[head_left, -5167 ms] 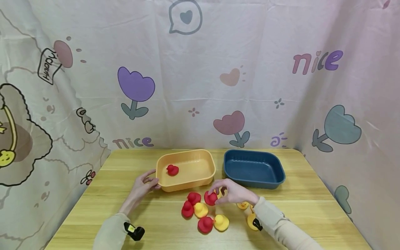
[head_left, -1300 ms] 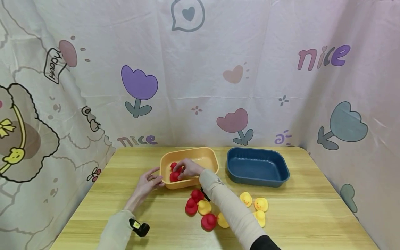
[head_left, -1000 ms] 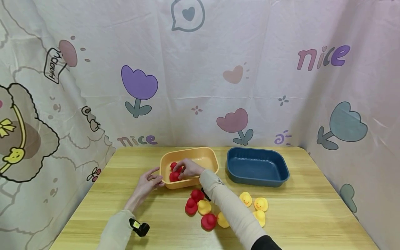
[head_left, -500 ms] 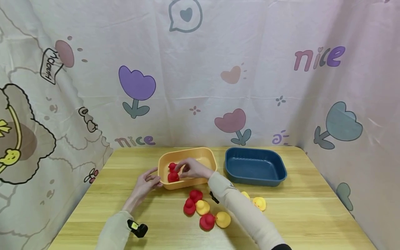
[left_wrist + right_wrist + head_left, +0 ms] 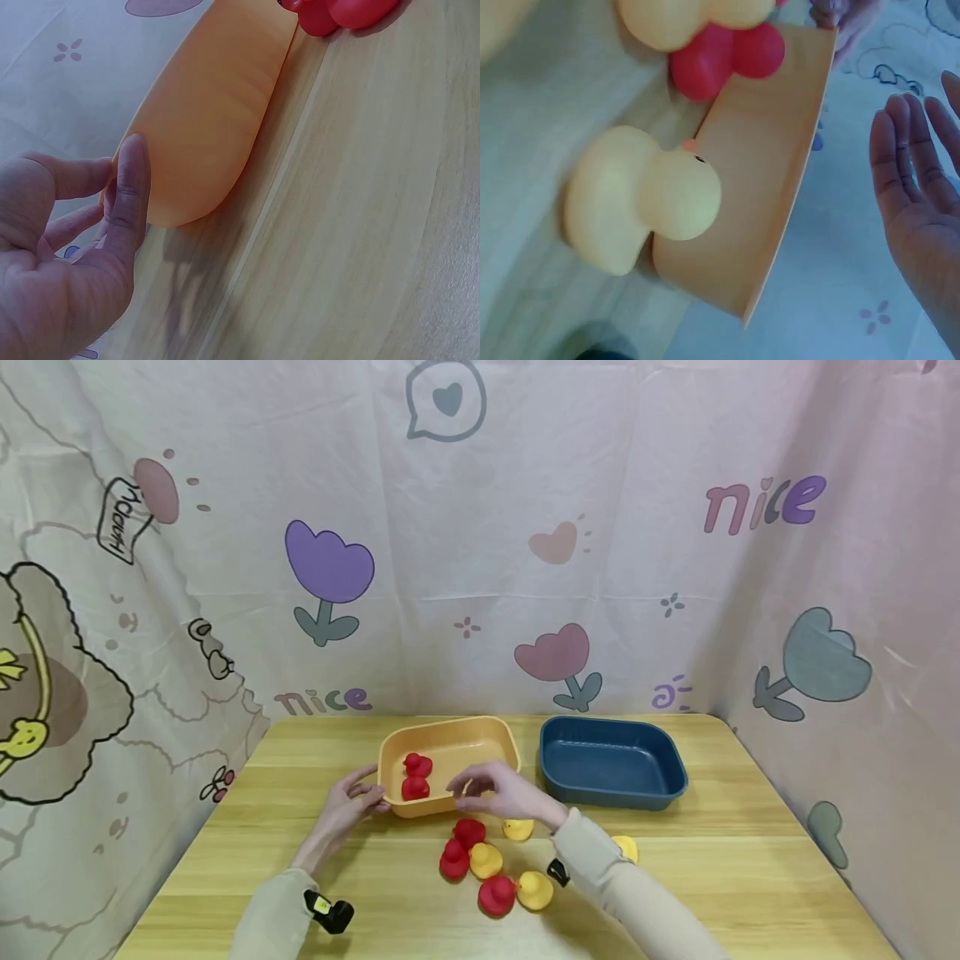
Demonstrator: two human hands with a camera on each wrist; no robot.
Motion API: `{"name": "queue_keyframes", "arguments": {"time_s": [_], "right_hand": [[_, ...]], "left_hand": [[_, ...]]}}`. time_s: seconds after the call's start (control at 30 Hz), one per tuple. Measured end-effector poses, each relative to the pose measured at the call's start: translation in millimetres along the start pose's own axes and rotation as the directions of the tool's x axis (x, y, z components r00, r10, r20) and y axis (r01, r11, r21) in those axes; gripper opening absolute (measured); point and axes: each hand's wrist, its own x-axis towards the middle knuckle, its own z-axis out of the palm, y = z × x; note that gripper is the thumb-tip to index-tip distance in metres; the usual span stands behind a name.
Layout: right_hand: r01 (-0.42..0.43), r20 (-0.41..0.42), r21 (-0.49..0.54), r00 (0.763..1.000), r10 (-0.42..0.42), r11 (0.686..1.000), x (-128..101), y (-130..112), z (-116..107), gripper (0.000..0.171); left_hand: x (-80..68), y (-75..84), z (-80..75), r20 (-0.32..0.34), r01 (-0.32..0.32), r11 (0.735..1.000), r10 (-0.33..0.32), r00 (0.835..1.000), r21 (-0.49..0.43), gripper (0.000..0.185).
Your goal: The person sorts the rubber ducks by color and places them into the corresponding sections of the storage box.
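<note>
My right hand [image 5: 504, 790] has its fingers [image 5: 911, 161] loose and apart, holding nothing, just over the near rim of the orange tray [image 5: 491, 752]. My left hand [image 5: 347, 797] pinches the tray's left corner. Two red ducks [image 5: 416, 777] sit inside, more ducks [image 5: 491, 868] on the table [image 5: 735, 860].

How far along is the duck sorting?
Done: two red ducks lie in the orange tray.
In hand: the right hand is empty above that tray's front edge; the left hand holds its corner.
Left: three red ducks and the yellow ducks on the table; the blue tray is empty.
</note>
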Motion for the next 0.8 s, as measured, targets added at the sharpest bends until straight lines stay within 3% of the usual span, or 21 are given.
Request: {"name": "queue_keyframes", "arguments": {"time_s": [0.2, 0.43, 0.8], "right_hand": [[0.055, 0.009, -0.018, 0.998, -0.054, 0.998, -38, -2, 3, 0.026], [-0.019, 0.000, -0.019, 1.000, 0.019, 1.000, -80, 8, 6, 0.026], [0.008, 0.033, -0.012, 0.999, -0.007, 1.000, -94, 22, 21, 0.027]], "left_hand": [[-0.9, 0.2, 0.5, -0.011, 0.011, 1.000, -0.011, 1.000, 0.010, 0.059], [-1.1, -1.0, 0.6, -0.015, 0.008, 1.000, -0.008, 1.000, -0.005, 0.059], [-0.1, -0.1, 1.1, -0.028, 0.031, 1.000, -0.031, 0.999, -0.007, 0.057]]}}
